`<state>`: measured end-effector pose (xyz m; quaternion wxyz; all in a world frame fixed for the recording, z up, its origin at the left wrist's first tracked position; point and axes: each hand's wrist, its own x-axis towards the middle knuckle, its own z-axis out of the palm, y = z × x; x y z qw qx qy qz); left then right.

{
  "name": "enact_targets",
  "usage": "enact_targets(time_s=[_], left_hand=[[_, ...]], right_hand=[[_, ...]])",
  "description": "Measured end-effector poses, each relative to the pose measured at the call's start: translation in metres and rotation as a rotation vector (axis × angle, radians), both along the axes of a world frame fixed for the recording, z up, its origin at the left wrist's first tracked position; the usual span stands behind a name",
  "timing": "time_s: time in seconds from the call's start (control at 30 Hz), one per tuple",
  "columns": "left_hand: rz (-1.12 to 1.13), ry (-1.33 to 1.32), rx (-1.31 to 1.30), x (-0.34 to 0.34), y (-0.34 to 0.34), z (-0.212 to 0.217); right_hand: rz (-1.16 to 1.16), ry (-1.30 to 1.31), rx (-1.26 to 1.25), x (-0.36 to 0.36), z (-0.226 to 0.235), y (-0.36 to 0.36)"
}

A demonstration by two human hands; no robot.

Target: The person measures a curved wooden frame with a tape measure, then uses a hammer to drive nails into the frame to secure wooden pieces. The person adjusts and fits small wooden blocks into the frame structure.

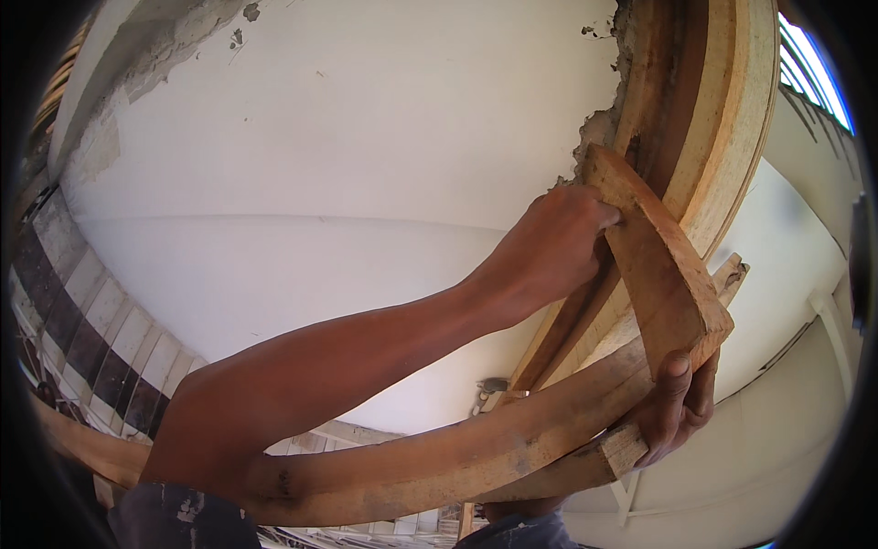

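Note:
A short, thick wooden block (654,252) slants against the upright wooden door or window frame (732,119). My left hand (572,229) is closed at the block's upper end, its thumb against the near face and its other fingers partly hidden. Under the block's lower end, my right hand (675,412) grips it with the thumb on the face. A long wooden beam (439,457) passes below my left forearm and reaches the block's lower end. Another piece of timber (572,476) has its cut end beside my right hand.
A white wall (347,137) stands behind, with broken plaster (599,128) along the frame. At the left is a floor or ledge of dark and pale tiles (101,339). A small dark tool-like object (492,389) lies low beside the frame. Bright sky shows at the upper right.

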<state>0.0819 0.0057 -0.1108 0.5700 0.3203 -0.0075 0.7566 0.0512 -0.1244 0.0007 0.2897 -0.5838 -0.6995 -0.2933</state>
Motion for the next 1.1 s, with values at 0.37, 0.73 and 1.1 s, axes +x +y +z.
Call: enact_targets(time_s=[0.37,0.73,1.1], left_hand=[[0.2,-0.004,-0.034,-0.028,0.021,0.002],[0.268,0.143,0.141,-0.045,0.042,0.028],[0.212,0.064,0.185,-0.037,0.042,0.013]], right_hand=[[-0.057,-0.039,-0.043,-0.004,0.005,-0.004],[0.053,0.055,-0.086,-0.017,-0.006,0.002],[0.055,0.043,0.044,-0.009,-0.012,0.0]])
